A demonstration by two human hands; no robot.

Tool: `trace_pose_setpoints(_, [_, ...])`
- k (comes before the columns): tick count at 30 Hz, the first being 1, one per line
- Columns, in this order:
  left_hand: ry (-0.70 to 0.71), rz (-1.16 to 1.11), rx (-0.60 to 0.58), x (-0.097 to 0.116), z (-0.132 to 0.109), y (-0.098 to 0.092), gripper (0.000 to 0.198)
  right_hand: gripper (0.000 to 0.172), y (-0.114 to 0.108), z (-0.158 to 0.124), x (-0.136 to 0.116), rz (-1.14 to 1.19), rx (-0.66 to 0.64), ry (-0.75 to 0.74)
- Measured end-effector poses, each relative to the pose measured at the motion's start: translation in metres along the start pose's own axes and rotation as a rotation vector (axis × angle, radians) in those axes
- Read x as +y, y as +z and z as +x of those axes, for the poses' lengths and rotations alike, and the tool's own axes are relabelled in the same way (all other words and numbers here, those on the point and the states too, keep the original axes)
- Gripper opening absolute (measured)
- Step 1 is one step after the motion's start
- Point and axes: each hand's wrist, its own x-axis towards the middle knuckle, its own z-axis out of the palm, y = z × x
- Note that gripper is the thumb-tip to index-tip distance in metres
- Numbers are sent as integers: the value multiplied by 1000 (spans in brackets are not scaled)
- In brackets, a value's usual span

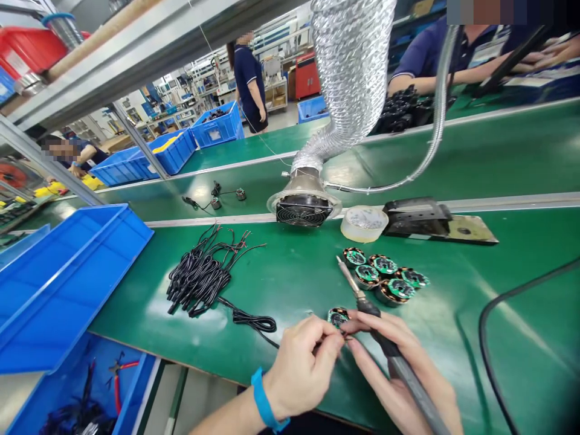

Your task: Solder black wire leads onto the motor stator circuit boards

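My left hand, with a blue band at the wrist, is closed in a pinch. A coiled black cable runs into it from the left; the pinched end is hidden. A soldering iron lies through my right hand, its tip pointing up and away to the left. The right fingertips also touch or nearly touch a small motor stator with a green circuit board, just beyond the left fingers. Several similar motor stators stand grouped past the iron's tip.
A pile of black cables lies at the left, near a blue bin. A fume extractor hangs over the far edge, beside a round translucent tub and a soldering-iron stand. A black cord loops at right. Co-workers sit and stand beyond.
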Motion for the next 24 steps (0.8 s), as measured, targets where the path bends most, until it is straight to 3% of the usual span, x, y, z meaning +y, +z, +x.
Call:
trace_pose_setpoints(10, [-28,-35,-1,4,-3,1,23,44,2,-13,-4,145,61,143])
trace_pose_setpoints(18, [11,-14,68,0,-2,4,19,47,5,-14,-4,139,116,121])
trace_pose_setpoints(24, [-110,-102,51,-1,4,0,23,49,11,-11,-10,141,142,205])
